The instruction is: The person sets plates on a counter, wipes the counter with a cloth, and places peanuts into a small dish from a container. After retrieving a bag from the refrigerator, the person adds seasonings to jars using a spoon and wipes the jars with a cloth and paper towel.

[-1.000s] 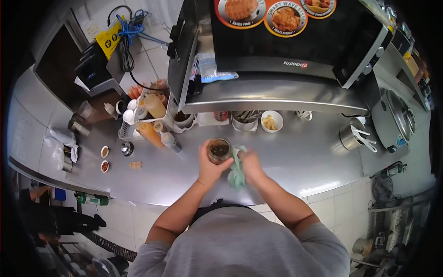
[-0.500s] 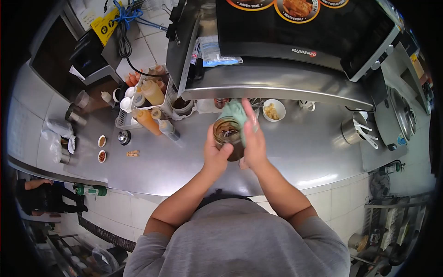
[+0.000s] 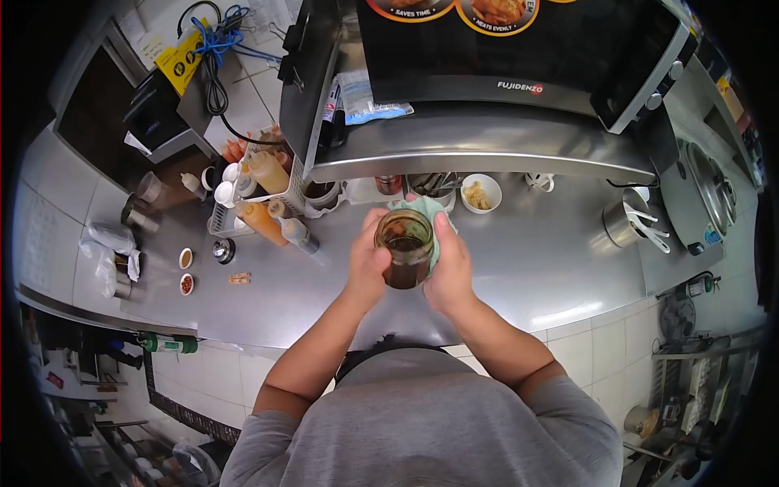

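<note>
An open glass jar (image 3: pixel 405 258) with dark contents is held over the steel counter, its mouth facing up toward me. My left hand (image 3: pixel 369 258) is wrapped round the jar's left side. On the other side, my right hand (image 3: pixel 451 264) presses a pale green cloth (image 3: pixel 438 227) against the jar. The cloth also shows behind the jar's rim. Beyond the hands stand a white bowl (image 3: pixel 482 194) with pale yellowish pieces and a container of metal utensils (image 3: pixel 434 183).
A white basket (image 3: pixel 296 191) of squeeze bottles stands left of my hands. Two small sauce cups (image 3: pixel 187 282) and a silver bell-shaped item (image 3: pixel 223 250) are farther left. A steel shelf (image 3: pixel 487 162) with a microwave overhangs the back. At right sits a pot (image 3: pixel 621 226) with white-handled utensils.
My right hand has closed in against the jar with the cloth. The jar's mouth now shows more clearly. The view has shifted slightly, and the person at the far lower left is mostly out of sight.
</note>
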Demonstrator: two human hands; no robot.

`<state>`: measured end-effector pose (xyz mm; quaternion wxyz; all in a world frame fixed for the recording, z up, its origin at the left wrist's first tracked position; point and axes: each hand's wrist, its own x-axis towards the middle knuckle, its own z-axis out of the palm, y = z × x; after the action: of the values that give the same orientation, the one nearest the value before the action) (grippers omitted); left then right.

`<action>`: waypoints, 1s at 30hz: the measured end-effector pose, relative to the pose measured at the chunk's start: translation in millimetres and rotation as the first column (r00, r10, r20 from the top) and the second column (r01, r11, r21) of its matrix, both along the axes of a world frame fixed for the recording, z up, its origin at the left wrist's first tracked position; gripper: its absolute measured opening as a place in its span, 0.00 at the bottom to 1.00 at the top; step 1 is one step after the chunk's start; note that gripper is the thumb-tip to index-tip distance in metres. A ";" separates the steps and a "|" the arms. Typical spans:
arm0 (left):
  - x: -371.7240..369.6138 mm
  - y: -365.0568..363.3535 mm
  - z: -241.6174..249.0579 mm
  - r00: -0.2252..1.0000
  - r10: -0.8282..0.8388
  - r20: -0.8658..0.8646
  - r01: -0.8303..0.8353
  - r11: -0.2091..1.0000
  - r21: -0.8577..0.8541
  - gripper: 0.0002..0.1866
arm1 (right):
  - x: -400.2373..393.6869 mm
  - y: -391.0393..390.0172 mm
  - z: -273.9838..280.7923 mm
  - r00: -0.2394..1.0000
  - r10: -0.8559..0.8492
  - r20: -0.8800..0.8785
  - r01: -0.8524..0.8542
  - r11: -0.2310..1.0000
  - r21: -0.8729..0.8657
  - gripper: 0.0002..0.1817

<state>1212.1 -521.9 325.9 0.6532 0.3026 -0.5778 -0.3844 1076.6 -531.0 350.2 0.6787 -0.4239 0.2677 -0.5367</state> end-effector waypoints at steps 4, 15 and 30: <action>-6.5 2.2 21.7 0.955 0.244 0.169 -0.265 0.957 0.117 0.24 | 2.9 0.5 -6.5 0.974 -0.215 -0.072 0.218 0.975 0.038 0.28; -9.2 21.2 33.8 0.695 0.439 0.569 -0.274 0.894 -0.355 0.39 | -9.9 -9.9 10.4 0.961 0.189 0.202 -0.265 0.836 0.481 0.15; 0.8 -0.2 -34.6 0.762 0.506 0.405 -0.497 0.857 -0.137 0.44 | 22.2 18.9 -60.2 0.979 0.014 0.204 -0.104 0.892 0.439 0.24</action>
<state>1212.8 -522.0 291.3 0.5927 0.5154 -0.6084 -0.1138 1098.8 -512.0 290.0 0.7969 -0.2098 0.3030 -0.4786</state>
